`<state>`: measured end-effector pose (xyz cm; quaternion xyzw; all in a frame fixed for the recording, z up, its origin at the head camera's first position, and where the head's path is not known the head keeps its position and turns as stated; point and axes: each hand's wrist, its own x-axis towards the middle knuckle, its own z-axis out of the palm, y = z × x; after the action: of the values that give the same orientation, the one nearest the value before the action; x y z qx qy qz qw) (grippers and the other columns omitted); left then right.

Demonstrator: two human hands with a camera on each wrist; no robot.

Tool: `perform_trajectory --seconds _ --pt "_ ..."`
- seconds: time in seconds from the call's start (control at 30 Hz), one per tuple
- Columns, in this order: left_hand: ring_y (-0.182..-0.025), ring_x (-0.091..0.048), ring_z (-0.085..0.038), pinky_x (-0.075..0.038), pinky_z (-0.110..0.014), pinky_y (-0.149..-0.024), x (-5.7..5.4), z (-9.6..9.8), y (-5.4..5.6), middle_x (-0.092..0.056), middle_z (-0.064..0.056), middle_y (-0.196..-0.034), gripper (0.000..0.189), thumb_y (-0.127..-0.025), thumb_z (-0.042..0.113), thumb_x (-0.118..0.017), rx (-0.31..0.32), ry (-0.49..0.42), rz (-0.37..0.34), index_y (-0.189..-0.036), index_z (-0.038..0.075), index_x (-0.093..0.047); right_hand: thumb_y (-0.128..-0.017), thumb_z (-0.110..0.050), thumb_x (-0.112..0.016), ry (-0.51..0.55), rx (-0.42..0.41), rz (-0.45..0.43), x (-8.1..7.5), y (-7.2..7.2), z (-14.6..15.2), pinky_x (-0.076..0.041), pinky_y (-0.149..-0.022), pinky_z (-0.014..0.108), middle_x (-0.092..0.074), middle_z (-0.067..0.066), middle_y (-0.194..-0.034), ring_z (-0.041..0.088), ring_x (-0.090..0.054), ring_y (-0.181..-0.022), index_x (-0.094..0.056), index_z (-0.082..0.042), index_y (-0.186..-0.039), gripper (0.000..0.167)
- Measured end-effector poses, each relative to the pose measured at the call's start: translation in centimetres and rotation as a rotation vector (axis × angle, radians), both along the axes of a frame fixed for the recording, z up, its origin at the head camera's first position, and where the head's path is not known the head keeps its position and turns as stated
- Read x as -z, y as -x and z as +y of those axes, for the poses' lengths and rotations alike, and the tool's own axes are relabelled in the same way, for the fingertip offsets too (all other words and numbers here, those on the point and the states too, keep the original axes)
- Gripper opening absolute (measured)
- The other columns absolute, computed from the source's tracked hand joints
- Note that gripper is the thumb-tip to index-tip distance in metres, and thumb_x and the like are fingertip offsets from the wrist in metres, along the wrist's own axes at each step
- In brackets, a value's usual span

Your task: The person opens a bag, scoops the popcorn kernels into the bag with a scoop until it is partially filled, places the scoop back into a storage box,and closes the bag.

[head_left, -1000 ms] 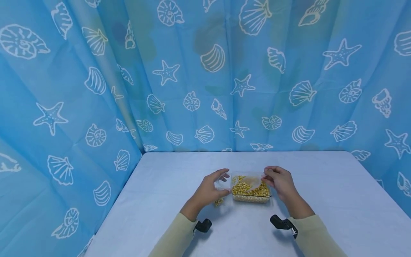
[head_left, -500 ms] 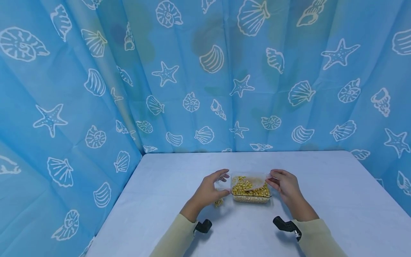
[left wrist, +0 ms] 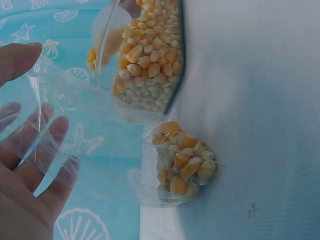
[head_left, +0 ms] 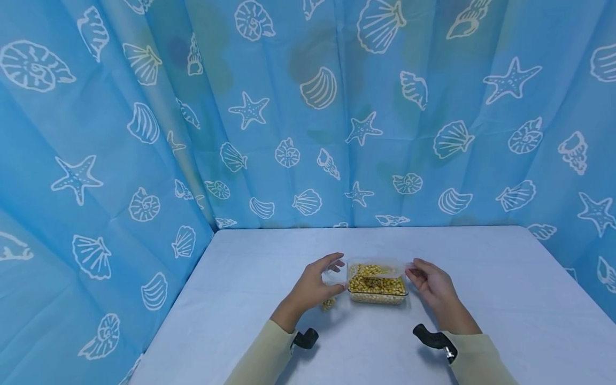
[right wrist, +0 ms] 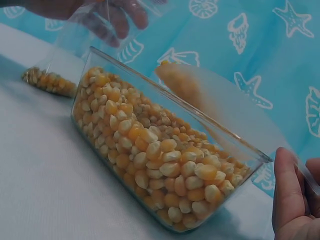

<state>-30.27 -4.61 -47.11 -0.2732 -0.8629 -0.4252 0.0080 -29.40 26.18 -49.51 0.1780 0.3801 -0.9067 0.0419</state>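
In the head view, my left hand (head_left: pixel 310 289) holds a clear plastic bag (left wrist: pixel 112 172) by its mouth, thumb and fingers spread apart around the opening. A small heap of corn kernels (left wrist: pixel 185 160) fills the bag's bottom corner, close to the tabletop. Beside the bag stands a rectangular glass container (right wrist: pixel 167 94), well filled with yellow and pale kernels (right wrist: pixel 150 155). My right hand (head_left: pixel 435 286) pinches the handle of a translucent scoop (right wrist: pixel 242 107) at the container's right end. The scoop, tilted over the container, carries some kernels (right wrist: pixel 179 84).
A white-covered table (head_left: pixel 260 267) extends around the container on all sides. Behind and to the left hangs a blue curtain (head_left: pixel 289 176) with white shell and starfish prints. Each wrist carries a black camera mount (head_left: pixel 305 338).
My right hand has moved right and slightly nearer, drawing the scoop the same way over the kernels and changing its tilt. My left hand and the bag have stayed in place.
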Motion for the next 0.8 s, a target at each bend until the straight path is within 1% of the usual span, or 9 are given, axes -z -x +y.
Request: perform_trajectory --seconds 0.1,0.23,0.3,0.4,0.5,0.6,0.7,0.8 --pt "-0.111 -0.055 -0.008 -0.044 -0.047 -0.096 0.0 0.0 0.0 -0.060 0.009 -0.126 0.071 -0.083 0.023 -0.078 -0.003 0.000 -0.001 -0.145 0.031 -0.044 -0.099 -0.010 -0.057 0.042 0.013 -0.010 0.2 0.0 0.0 -0.046 -0.094 0.027 -0.051 0.006 -0.112 0.013 -0.060 -0.102 -0.040 -0.011 -0.138 0.043" --pt "-0.111 -0.055 -0.007 -0.045 -0.045 -0.096 -0.1 0.2 -0.1 -0.060 0.009 -0.126 0.070 -0.083 0.025 -0.078 0.006 0.008 0.002 -0.145 0.029 -0.044 -0.098 -0.011 -0.060 0.048 0.022 0.007 0.1 0.1 -0.1 -0.046 -0.094 0.027 -0.053 0.005 -0.108 0.013 -0.060 -0.099 -0.045 -0.011 -0.128 0.033" --pt "-0.111 -0.055 -0.007 -0.045 -0.044 -0.095 -0.2 0.2 -0.1 -0.060 0.010 -0.125 0.071 -0.083 0.026 -0.078 0.009 0.017 0.001 -0.145 0.029 -0.044 -0.098 -0.013 -0.060 0.032 0.026 0.014 -0.1 0.1 -0.1 -0.046 -0.094 0.027 -0.053 0.005 -0.108 0.012 -0.060 -0.098 -0.046 -0.011 -0.124 0.030" --pt "-0.111 -0.055 -0.006 -0.045 -0.043 -0.095 -0.3 0.3 -0.2 -0.059 0.012 -0.125 0.072 -0.083 0.027 -0.078 0.005 0.025 -0.003 -0.146 0.030 -0.043 -0.098 -0.014 -0.060 0.014 0.035 0.026 -0.5 0.1 -0.2 -0.046 -0.094 0.027 -0.051 0.005 -0.112 0.013 -0.058 -0.103 -0.045 -0.011 -0.124 0.030" --pt "-0.111 -0.055 -0.007 -0.045 -0.044 -0.096 -0.3 0.3 -0.2 -0.060 0.009 -0.126 0.074 -0.083 0.025 -0.079 0.002 0.018 -0.009 -0.147 0.029 -0.042 -0.098 -0.015 -0.060 0.016 0.052 0.034 -0.9 0.0 -0.2 -0.046 -0.094 0.027 -0.050 0.006 -0.115 0.014 -0.057 -0.108 -0.045 -0.012 -0.125 0.031" --pt "-0.112 -0.055 -0.007 -0.045 -0.044 -0.096 -0.2 0.4 -0.2 -0.060 0.008 -0.126 0.077 -0.082 0.024 -0.079 -0.004 0.016 -0.024 -0.148 0.029 -0.040 -0.097 -0.014 -0.061 0.030 0.076 0.050 -1.2 -0.1 -0.3 -0.046 -0.094 0.027 -0.051 0.006 -0.111 0.014 -0.058 -0.104 -0.045 -0.011 -0.126 0.032" --pt "-0.113 -0.055 -0.009 -0.044 -0.044 -0.097 -0.1 0.4 -0.2 -0.059 0.010 -0.126 0.078 -0.082 0.025 -0.079 -0.013 0.023 -0.033 -0.149 0.027 -0.038 -0.098 -0.013 -0.060 0.037 0.096 0.066 -1.6 0.0 -0.3 -0.046 -0.095 0.027 -0.052 0.005 -0.108 0.013 -0.058 -0.100 -0.045 -0.011 -0.125 0.032" --pt "-0.114 -0.055 -0.011 -0.044 -0.044 -0.097 0.0 0.5 -0.1 -0.059 0.012 -0.125 0.077 -0.082 0.028 -0.079 -0.028 0.043 -0.034 -0.148 0.024 -0.039 -0.097 -0.013 -0.061 0.037 0.116 0.076 -2.0 0.1 -0.3 -0.044 -0.097 0.028 -0.052 0.005 -0.108 0.013 -0.057 -0.101 -0.046 -0.010 -0.123 0.030"
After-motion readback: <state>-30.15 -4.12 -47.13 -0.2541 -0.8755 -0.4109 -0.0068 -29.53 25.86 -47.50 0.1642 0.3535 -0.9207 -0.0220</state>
